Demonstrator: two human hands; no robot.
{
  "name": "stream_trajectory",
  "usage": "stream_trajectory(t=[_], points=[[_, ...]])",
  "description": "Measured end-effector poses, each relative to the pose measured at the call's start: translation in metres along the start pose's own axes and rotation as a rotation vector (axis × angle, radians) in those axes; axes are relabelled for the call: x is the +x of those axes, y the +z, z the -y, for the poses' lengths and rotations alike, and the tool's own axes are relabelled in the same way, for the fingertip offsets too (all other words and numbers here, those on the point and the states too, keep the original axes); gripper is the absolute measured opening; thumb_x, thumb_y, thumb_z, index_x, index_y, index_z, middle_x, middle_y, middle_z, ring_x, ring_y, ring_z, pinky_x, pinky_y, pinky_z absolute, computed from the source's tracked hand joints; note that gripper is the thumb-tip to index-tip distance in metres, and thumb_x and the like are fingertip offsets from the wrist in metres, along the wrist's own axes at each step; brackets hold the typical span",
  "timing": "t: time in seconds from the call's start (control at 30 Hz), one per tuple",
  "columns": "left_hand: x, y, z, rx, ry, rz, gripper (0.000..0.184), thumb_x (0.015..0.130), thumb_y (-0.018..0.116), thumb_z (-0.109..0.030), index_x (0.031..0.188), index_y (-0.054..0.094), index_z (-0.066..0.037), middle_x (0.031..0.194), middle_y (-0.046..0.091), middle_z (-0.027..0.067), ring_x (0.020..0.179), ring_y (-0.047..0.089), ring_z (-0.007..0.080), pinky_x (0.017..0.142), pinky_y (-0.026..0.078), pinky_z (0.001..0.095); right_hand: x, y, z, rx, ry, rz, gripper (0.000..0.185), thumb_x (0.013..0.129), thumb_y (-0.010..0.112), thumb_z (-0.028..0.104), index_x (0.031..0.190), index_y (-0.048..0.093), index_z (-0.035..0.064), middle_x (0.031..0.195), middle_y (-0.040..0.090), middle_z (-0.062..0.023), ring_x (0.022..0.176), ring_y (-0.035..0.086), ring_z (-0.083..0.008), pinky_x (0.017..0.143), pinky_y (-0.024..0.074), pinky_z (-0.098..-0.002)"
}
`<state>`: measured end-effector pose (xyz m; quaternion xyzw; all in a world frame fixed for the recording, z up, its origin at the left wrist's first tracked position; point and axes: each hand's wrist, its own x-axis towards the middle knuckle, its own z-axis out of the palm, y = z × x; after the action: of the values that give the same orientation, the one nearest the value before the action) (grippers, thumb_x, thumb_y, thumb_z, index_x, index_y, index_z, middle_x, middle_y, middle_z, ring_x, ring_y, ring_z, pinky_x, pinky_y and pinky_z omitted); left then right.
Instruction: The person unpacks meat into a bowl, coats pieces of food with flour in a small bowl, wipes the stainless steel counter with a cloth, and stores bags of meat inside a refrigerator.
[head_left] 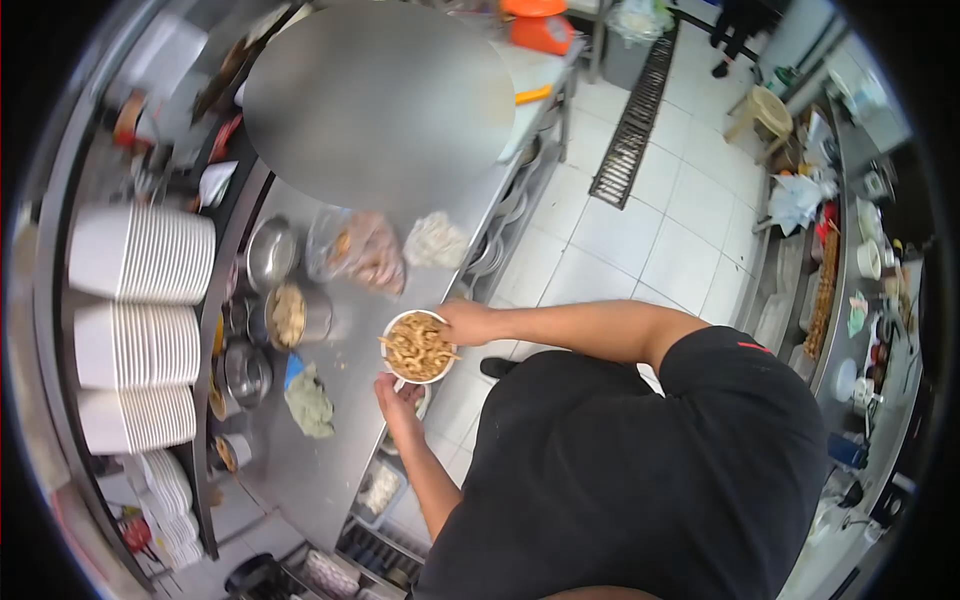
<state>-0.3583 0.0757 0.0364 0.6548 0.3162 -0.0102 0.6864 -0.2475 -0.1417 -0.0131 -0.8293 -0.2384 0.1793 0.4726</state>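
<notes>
A round white bowl (386, 362) filled with light brown strips of food (420, 345) is held between my two hands at the edge of the steel counter. My right hand (460, 324) grips the rim on the upper right side, fingers partly hidden behind the bowl. From below, my left hand (398, 394) closes on the lower side of the bowl near the counter edge. What the strips are I cannot tell exactly. On the counter beyond lie a clear plastic bag of pinkish-brown food (365, 255) and a crumpled white cloth or bag (436, 241).
Metal bowls (272, 254) and a pot of pale food (288, 316) line the counter's back, near a green cloth (310, 402). Stacked white containers (142, 255) fill the left shelf. An orange scale (540, 28) stands far up. A floor drain (636, 125) crosses white tiles.
</notes>
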Motion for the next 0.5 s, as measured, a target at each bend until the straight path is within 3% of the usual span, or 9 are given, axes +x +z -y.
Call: stream_trajectory(t=[0.13,0.17,0.23,0.37,0.5], points=[[0.014,0.095,0.029,0.417,0.084,0.172,0.049,0.099,0.058,-0.037,0.133,0.044,-0.004,0.128,0.052,0.0138,0.101,0.063,0.0292,0.080,0.053,0.0395,-0.144,-0.112,-0.058,0.198,0.324,-0.105,0.030,0.077,0.060,0.020,0.093,0.065,-0.0044,0.089,0.066,-0.0291,0.090,0.065,-0.0432,0.083,0.0510,-0.0497],[0.019,0.121,0.038,0.533,0.125,0.204,0.053,0.098,0.060,-0.036,0.135,0.044,-0.002,0.128,0.053,0.0156,0.104,0.062,0.0314,0.084,0.053,0.0409,-0.184,-0.129,-0.088,0.123,0.331,-0.273,0.028,0.077,0.060,0.020,0.091,0.067,-0.0038,0.087,0.067,-0.0285,0.087,0.066,-0.0427,0.081,0.0520,-0.0492],[0.076,0.144,0.088,0.874,0.577,0.312,0.059,0.093,0.066,-0.033,0.136,0.047,0.002,0.132,0.054,0.0221,0.113,0.058,0.0369,0.096,0.047,0.0445,-0.254,-0.140,-0.155,-0.026,0.350,-0.564,0.026,0.077,0.060,0.020,0.086,0.069,-0.0025,0.083,0.068,-0.0271,0.083,0.068,-0.0418,0.078,0.0539,-0.0484],[0.058,0.227,0.112,1.165,0.631,0.679,0.061,0.088,0.070,-0.032,0.133,0.052,0.004,0.131,0.055,0.0275,0.120,0.054,0.0407,0.105,0.041,0.0452,-0.424,-0.181,-0.188,0.109,0.723,-1.097,0.027,0.075,0.068,0.019,0.085,0.067,-0.0059,0.084,0.067,-0.0283,0.083,0.066,-0.0419,0.077,0.0533,-0.0467],[0.051,0.278,0.136,1.309,0.581,0.922,0.064,0.087,0.070,-0.033,0.135,0.051,0.004,0.130,0.057,0.0281,0.121,0.054,0.0407,0.105,0.041,0.0450,-0.573,-0.192,-0.244,-0.011,1.063,-1.644,0.023,0.081,0.066,0.018,0.086,0.066,-0.0040,0.075,0.065,-0.0206,0.072,0.066,-0.0344,0.066,0.0523,-0.0436]])
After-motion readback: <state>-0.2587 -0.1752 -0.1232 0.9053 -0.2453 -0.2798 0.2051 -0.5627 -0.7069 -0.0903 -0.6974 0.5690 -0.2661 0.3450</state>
